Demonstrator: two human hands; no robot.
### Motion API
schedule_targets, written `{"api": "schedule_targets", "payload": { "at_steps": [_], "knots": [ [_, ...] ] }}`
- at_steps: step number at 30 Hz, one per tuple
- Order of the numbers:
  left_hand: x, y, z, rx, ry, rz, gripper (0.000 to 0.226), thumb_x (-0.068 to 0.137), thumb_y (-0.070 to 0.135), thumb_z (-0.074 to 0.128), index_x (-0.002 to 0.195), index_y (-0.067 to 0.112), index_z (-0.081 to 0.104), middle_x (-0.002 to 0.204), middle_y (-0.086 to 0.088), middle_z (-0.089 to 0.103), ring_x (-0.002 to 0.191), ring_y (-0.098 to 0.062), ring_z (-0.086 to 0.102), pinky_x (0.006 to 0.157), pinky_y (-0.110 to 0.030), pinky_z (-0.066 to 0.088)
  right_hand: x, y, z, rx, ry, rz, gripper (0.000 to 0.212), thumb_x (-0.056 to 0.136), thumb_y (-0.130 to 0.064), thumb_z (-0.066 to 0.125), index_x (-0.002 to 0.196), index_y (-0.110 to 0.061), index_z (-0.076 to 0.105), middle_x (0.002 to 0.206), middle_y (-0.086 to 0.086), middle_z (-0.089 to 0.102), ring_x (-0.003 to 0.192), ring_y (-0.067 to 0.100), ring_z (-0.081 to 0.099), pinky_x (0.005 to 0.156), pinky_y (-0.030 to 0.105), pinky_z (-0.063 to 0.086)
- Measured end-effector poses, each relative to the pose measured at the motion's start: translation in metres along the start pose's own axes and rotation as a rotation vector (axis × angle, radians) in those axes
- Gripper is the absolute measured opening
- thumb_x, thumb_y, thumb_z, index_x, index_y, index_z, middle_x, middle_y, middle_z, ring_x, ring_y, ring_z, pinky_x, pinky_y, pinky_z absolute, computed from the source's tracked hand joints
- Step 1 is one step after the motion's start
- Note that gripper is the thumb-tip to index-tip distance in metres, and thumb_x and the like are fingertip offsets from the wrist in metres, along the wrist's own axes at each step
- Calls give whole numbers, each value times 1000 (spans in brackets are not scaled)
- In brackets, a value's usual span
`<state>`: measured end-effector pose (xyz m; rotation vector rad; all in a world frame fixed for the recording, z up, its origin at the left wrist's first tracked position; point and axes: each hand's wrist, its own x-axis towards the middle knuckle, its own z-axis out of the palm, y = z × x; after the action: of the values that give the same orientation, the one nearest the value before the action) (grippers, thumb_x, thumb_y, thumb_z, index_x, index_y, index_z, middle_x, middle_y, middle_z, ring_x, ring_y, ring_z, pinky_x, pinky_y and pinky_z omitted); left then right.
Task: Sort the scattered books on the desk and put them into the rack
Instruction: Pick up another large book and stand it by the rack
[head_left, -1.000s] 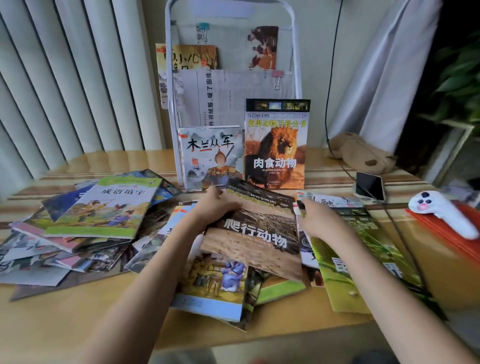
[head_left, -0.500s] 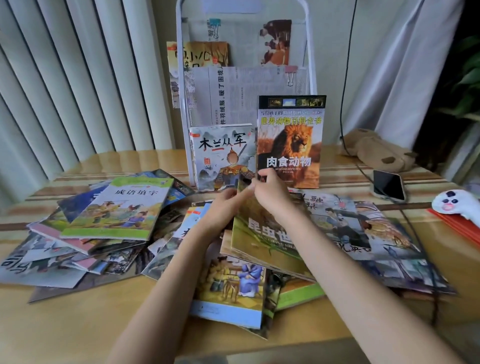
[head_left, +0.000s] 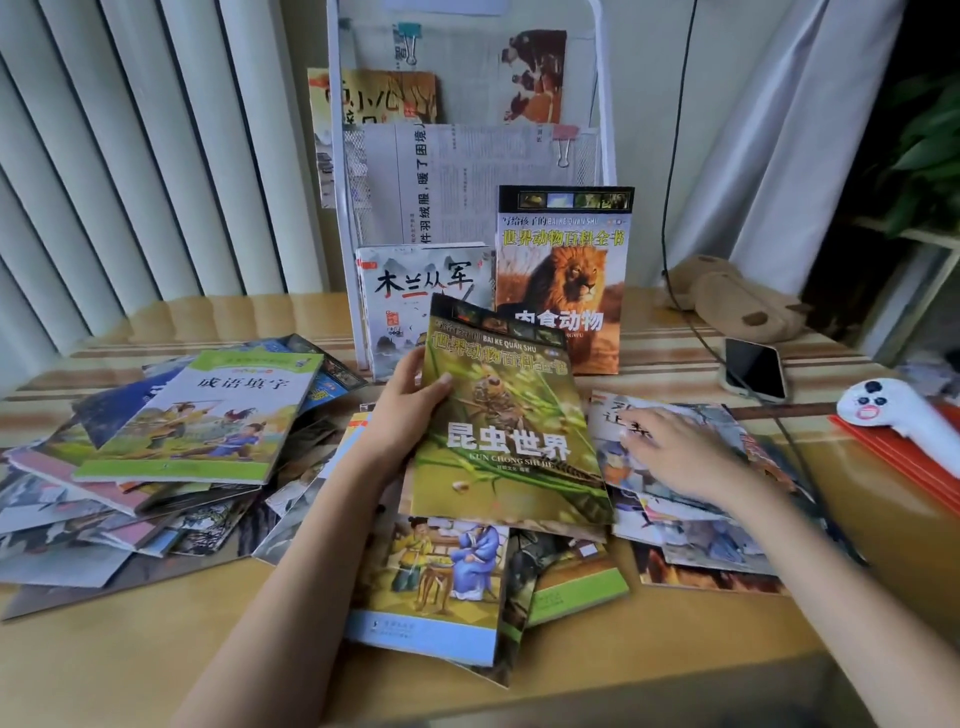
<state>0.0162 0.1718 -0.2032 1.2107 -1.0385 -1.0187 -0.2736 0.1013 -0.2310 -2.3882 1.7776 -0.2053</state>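
Note:
My left hand (head_left: 408, 410) grips the left edge of a green insect book (head_left: 509, 441) and holds it tilted above the pile in the desk's middle. My right hand (head_left: 675, 449) lies flat with fingers spread on a pale illustrated book (head_left: 691, 499) to the right. A white wire rack (head_left: 605, 135) stands at the back, with a lion book (head_left: 563, 280) and a white ink-painting book (head_left: 415, 296) upright in its lowest tier. Newspapers fill the upper tiers. Several more books lie scattered at the left, topped by a green-edged one (head_left: 218, 421).
A phone (head_left: 754, 368) on a black cable lies at the right back. A white handheld device (head_left: 898, 415) rests on red folders (head_left: 914, 462) at the right edge. A brown plush toy (head_left: 737, 296) sits behind the phone. Blinds and a curtain back the wooden desk (head_left: 156, 649).
The brown reptile book is out of sight, and the green insect book has been lifted up in my left hand. My right hand let go and moved right onto the pale book.

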Motion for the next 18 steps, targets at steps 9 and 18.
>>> {"api": "schedule_targets", "payload": {
  "at_steps": [9,18],
  "knots": [
    [3,36,17,-64,-45,322,44,100,11,45,135,35,36,102,12,72,91,-13,70,73,-30,59,1,-52,-41,1146,-30,-9,79,76,-71,50,140,-27,37,136,-15,41,123,7,38,105,39,33],
    [46,64,85,122,-108,410,84,96,9,52,151,16,-12,156,-12,22,141,-22,31,117,-44,26,51,-32,-83,1268,428,-73,59,78,-39,71,131,-30,46,133,-8,55,121,10,52,104,43,40]
  ]
}}
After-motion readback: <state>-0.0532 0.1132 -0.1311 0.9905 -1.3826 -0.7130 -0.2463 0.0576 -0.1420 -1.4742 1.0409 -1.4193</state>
